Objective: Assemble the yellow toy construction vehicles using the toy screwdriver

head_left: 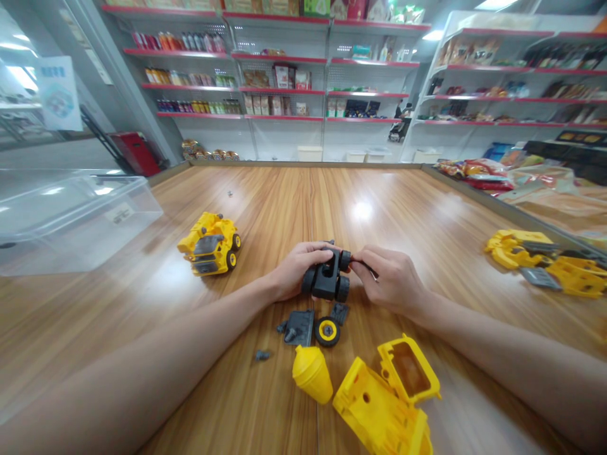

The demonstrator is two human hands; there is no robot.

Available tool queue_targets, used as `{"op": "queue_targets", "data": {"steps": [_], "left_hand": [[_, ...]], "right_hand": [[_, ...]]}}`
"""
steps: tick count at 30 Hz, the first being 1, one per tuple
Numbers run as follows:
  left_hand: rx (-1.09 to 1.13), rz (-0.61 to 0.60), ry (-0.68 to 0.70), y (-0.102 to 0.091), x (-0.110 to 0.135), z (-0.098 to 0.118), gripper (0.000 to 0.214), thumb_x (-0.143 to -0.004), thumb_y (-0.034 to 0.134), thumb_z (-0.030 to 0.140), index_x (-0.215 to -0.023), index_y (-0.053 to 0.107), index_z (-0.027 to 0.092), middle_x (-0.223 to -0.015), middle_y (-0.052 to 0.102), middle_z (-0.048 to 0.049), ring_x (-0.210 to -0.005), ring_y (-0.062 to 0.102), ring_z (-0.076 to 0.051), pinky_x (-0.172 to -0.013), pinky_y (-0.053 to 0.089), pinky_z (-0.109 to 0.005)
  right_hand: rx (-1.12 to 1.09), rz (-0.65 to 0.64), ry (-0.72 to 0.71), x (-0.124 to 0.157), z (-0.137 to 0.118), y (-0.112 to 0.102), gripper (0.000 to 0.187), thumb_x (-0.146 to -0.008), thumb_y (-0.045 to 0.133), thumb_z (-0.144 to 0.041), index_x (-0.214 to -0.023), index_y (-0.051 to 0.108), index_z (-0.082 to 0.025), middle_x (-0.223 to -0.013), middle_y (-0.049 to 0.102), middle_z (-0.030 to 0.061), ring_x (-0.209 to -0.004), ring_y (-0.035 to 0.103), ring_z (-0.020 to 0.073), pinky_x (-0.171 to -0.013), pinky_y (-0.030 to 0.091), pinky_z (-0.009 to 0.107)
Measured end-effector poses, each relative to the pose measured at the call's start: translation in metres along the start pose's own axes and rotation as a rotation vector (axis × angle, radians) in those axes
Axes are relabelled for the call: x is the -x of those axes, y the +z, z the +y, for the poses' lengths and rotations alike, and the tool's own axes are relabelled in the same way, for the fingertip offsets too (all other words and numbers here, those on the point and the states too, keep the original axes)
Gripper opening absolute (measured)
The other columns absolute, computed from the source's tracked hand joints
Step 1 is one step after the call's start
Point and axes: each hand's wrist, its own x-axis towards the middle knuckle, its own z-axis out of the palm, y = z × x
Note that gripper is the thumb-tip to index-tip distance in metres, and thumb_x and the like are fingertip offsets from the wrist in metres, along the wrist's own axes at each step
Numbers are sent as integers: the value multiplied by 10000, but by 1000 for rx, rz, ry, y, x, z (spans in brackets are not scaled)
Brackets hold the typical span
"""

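Head view: your left fingers (323,256) grip the toy base (326,282), right fingers (366,258) a thin tool (374,273); meet the wheel (346,259) squarely.

1. We see a black chassis (326,287).
2. Our loose wheel (327,332) is black, yellow at its centre.
3. We find the drum (313,376) plain yellow.
4. Our tabletop (270,208) shows brown, streaked wood grain.

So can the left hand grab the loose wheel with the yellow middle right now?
Probably not without letting go: the left hand is holding the black chassis. But the loose wheel lies close by on the table, and nothing seems to cover it.
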Motion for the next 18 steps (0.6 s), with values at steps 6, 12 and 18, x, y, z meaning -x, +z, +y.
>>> {"op": "queue_targets", "data": {"steps": [6,12,18], "left_hand": [[-52,31,28,4,0,0,350,-781,673,297,-1049,701,74,-955,724,-127,-796,659,-181,-709,498,-255],[-37,5,66,4,0,2,291,-798,648,258,-1045,691,108,-941,697,-72,-778,620,-136,-699,479,-218],[-41,-1,41,3,1,1,309,-773,668,264,-1031,684,94,-930,700,-93,-779,629,-157,-691,488,-238]], "right_hand": [[-59,-39,-18,1,0,-1,201,-934,479,-201,-752,556,-161,-694,547,25,-623,514,136,-588,359,279],[-35,-20,-64,1,0,-2,94,-886,531,-187,-933,594,-135,-832,587,63,-738,561,164,-634,395,275],[103,-57,-107,2,0,-2,212,-934,469,-204,-740,547,-167,-693,532,24,-601,474,135,-571,319,293]]}}
